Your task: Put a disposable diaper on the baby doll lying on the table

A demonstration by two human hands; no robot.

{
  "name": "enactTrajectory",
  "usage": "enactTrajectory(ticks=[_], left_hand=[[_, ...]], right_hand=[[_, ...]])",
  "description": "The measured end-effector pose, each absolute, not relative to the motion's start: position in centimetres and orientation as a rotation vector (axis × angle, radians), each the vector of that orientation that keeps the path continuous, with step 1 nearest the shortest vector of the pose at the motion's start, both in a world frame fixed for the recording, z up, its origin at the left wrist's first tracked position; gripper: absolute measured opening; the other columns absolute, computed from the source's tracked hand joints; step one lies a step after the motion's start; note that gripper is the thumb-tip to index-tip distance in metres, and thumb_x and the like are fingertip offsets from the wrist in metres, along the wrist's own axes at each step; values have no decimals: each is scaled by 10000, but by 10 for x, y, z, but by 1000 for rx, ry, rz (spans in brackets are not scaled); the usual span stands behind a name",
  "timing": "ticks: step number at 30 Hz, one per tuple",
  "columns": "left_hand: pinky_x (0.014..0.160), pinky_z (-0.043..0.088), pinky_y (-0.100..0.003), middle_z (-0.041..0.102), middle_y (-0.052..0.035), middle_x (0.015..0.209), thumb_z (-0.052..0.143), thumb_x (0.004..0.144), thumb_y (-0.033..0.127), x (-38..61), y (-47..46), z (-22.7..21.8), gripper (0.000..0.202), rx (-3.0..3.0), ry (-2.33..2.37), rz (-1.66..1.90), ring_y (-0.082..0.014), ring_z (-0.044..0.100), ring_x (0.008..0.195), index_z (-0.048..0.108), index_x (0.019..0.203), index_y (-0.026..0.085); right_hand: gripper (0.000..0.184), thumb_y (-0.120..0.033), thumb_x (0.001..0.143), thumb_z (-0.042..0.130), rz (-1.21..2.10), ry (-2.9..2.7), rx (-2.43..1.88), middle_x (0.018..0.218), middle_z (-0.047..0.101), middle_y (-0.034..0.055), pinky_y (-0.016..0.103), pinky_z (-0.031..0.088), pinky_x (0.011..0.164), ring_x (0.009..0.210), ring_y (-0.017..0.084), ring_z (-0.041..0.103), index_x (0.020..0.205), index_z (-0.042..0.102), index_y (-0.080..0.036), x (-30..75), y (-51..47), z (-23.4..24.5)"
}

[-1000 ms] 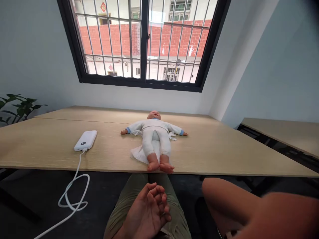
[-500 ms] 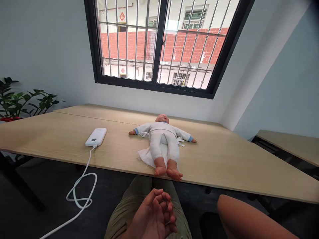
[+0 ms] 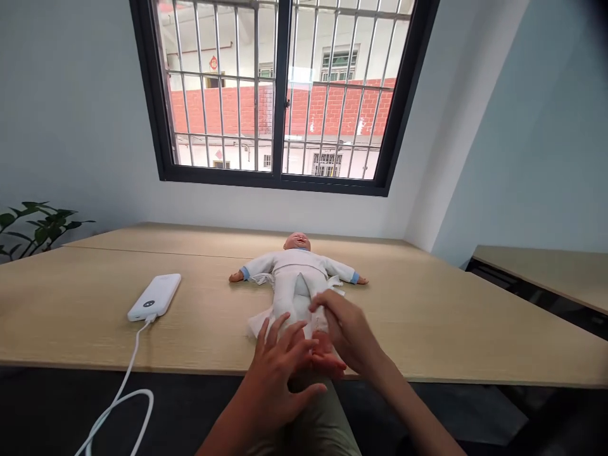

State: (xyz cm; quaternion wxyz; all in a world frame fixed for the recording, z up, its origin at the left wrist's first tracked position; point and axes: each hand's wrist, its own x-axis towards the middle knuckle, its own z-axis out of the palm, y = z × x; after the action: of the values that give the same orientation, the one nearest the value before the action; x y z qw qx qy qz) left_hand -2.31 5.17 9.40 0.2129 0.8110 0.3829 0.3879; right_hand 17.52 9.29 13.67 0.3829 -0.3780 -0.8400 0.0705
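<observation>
A baby doll (image 3: pixel 295 270) in white clothes lies on its back on the wooden table (image 3: pixel 427 323), arms spread, feet toward me at the front edge. A white cloth (image 3: pixel 256 324) lies under its legs. My left hand (image 3: pixel 280 366) is open with fingers spread, over the doll's left lower leg. My right hand (image 3: pixel 346 330) reaches over the doll's right leg with fingers curved toward the leg; whether it grips the leg is unclear. Both hands hide the doll's feet.
A white power bank (image 3: pixel 154 296) lies on the table to the left, its white cable (image 3: pixel 121 405) hanging off the front edge. A green plant (image 3: pixel 33 225) stands at far left. A barred window (image 3: pixel 280 95) is behind. A second table (image 3: pixel 546 272) is at right.
Both hands rose from my lap to the doll's legs. The left hand opened from a loose curl. The view shifted slightly.
</observation>
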Motion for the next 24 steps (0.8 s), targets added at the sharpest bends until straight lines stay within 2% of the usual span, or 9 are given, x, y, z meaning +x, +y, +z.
enactTrajectory(ticks=[2,4,6,9,12,16,20,22,24], left_hand=[[1177,-75,-674,433,-90,1552,788,759,464,-17,64,88,534,2404,1113,911,-433,177,1494,667,1256,312],[1170,-3,-711,394,-99,1577,755,795,373,-14,71,81,443,2478,1202,836,-434,186,1494,670,1221,286],[1168,134,-706,432,-104,1548,690,819,238,-18,75,76,304,2519,1291,829,-416,224,1486,683,1122,252],[1151,323,-609,468,-139,1496,599,783,87,-35,77,76,236,2556,1386,879,-384,285,1461,670,979,199],[1112,417,-519,461,-180,1455,553,769,48,-60,82,80,236,2551,1489,933,-354,372,1403,659,938,174],[1053,475,-468,449,-166,1438,538,819,99,-93,95,86,246,2527,1615,860,-335,429,1359,688,993,187],[986,507,-442,465,-134,1429,505,849,108,-107,108,96,319,2489,1756,694,-323,513,1273,720,1058,218],[984,502,-446,495,-124,1408,496,860,112,-103,114,100,334,2514,1784,672,-327,533,1245,736,1062,227],[1011,485,-456,498,-112,1421,475,878,112,-96,120,101,375,2550,1754,681,-329,517,1270,739,1108,245]], right_hand=[[326,-131,973,314,189,-2275,-924,1015,707,57,418,451,1045,984,201,648,1042,626,-198,171,113,133],[322,-128,988,315,183,-2426,-902,1036,719,63,486,325,1165,990,199,660,1091,616,-176,171,128,127],[318,-148,1010,316,178,-2487,-925,1041,726,61,502,264,1202,958,189,673,1106,619,-168,174,135,122],[307,-183,1021,343,173,-2496,-964,1027,731,43,472,281,1203,971,184,670,1083,644,-185,183,135,121],[296,-170,999,382,140,-2501,-1038,1013,731,45,453,342,1165,1018,202,657,1091,663,-192,193,136,126],[337,-79,895,456,32,-2594,-1171,1068,715,71,441,406,1107,1163,256,595,1133,671,-184,206,142,130],[472,-41,829,491,-209,-2691,-1159,1160,669,93,474,352,1132,1140,263,588,1246,644,-203,207,141,125],[448,-75,841,518,-284,-2689,-1140,1183,653,93,501,334,1125,1120,268,586,1237,654,-235,201,137,121],[350,-115,851,542,-313,-2685,-1139,1154,657,99,517,336,1100,1094,280,585,1146,691,-232,195,133,117]])
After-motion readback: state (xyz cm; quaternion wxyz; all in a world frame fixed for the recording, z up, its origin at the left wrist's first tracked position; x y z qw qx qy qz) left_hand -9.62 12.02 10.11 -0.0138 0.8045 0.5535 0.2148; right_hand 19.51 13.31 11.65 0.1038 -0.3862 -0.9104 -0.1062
